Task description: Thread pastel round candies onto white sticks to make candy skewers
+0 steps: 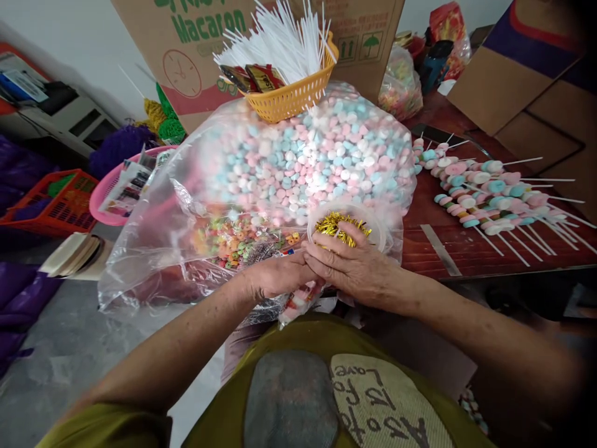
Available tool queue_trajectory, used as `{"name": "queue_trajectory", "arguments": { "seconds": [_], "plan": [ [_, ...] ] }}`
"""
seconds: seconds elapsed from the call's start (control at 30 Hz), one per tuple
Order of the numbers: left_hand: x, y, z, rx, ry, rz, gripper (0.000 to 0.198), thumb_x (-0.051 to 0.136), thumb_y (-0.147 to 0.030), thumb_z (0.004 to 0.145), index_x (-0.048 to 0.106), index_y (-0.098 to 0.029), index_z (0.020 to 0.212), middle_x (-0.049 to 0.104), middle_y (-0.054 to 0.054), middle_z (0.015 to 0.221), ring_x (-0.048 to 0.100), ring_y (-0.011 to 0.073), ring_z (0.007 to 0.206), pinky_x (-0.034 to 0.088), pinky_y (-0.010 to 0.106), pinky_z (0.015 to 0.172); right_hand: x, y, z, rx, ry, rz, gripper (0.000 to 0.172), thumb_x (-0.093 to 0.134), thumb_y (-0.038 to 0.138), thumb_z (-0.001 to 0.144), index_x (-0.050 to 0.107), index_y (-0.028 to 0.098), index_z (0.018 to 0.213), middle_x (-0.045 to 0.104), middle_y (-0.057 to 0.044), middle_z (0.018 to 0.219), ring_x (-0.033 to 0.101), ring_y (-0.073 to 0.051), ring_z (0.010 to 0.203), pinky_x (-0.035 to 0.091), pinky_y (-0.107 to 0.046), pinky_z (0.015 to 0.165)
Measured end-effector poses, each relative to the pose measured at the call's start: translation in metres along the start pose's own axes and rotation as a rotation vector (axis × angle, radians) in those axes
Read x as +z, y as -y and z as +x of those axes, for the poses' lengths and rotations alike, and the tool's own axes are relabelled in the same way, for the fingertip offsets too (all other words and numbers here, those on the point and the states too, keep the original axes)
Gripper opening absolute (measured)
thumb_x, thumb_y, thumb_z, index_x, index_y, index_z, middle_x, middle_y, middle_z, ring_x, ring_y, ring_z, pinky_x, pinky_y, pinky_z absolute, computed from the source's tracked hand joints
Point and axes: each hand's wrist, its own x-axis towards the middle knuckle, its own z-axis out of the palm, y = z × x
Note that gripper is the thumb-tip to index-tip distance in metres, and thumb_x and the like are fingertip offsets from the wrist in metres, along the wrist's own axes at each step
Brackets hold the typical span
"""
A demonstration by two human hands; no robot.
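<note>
In the middle, close to my body, my left hand [284, 275] and my right hand [352, 267] meet with fingers bent and overlapping. Both are closed around the upper end of a bagged marshmallow skewer [301, 302], whose clear wrapper and pink and white pieces hang below them. The exact grip of the fingertips is hidden. Just beyond my right fingers sits a round clear tub [377, 229] holding gold twist ties [342, 225]. A bunch of silver twist ties [259, 252] lies beside my left wrist.
A big clear bag of pastel marshmallows [289, 162] covers the table, with colourful ring candies [224, 239] in front. Behind stands a yellow basket [291, 96] of white sticks, against a cardboard box [186, 37]. Marshmallow skewers [494, 193] are piled right. A pink basin [107, 193] stands left.
</note>
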Motion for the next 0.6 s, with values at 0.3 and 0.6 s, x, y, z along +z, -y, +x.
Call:
{"name": "queue_trajectory", "arguments": {
  "seconds": [0.3, 0.6],
  "plan": [
    [0.025, 0.017, -0.002, 0.221, -0.276, 0.899, 0.012, 0.049, -0.019, 0.082, 0.058, -0.016, 0.075, 0.063, 0.005, 0.067, 0.059, 0.0177, 0.063, 0.045, 0.028, 0.059, 0.016, 0.033, -0.011, 0.511, 0.367, 0.509, 0.023, 0.035, 0.018, 0.088, 0.049, 0.017, 0.070, 0.054, -0.006, 0.064, 0.048, -0.016, 0.061, 0.042, -0.033, 0.062],
    [0.020, 0.094, -0.068, 0.310, -1.080, 0.434, 0.007, 0.061, -0.021, 0.081, 0.068, -0.020, 0.080, 0.067, 0.002, 0.073, 0.058, 0.0130, 0.064, 0.042, 0.023, 0.058, 0.037, 0.035, 0.019, 1.003, 0.365, 1.235, 0.033, 0.036, 0.043, 0.088, 0.047, 0.019, 0.069, 0.051, -0.001, 0.056, 0.046, -0.012, 0.049, 0.038, -0.025, 0.050]
  ]
}}
